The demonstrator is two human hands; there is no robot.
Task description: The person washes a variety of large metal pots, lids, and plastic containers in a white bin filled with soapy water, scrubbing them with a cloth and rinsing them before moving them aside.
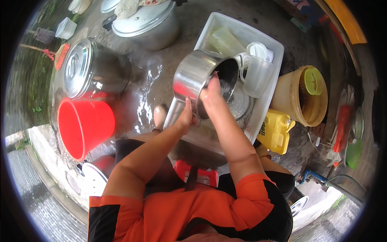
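A stainless steel pot (pixel 193 75) is held tilted on its side over a white plastic tub (pixel 208 33), its mouth facing right. My left hand (pixel 186 116) grips the near lower side of the pot. Inside the pot's mouth is my right hand (pixel 212 87), its fingers against the inner wall and partly hidden; whether it holds anything does not show. Behind and beside the pot, the tub holds a clear plastic jug (pixel 258 77), a yellowish translucent container (pixel 226 40), a white-lidded container (pixel 260 51) and a round clear item under water.
A red bucket (pixel 96 121), a lidded steel pot (pixel 112 71) and a large lidded pan (pixel 157 33) stand left on the wet floor. On the right are a beige bucket (pixel 287 93) with a green scoop (pixel 313 81) and a yellow jug (pixel 272 130). A blue pipe (pixel 311 173) runs lower right.
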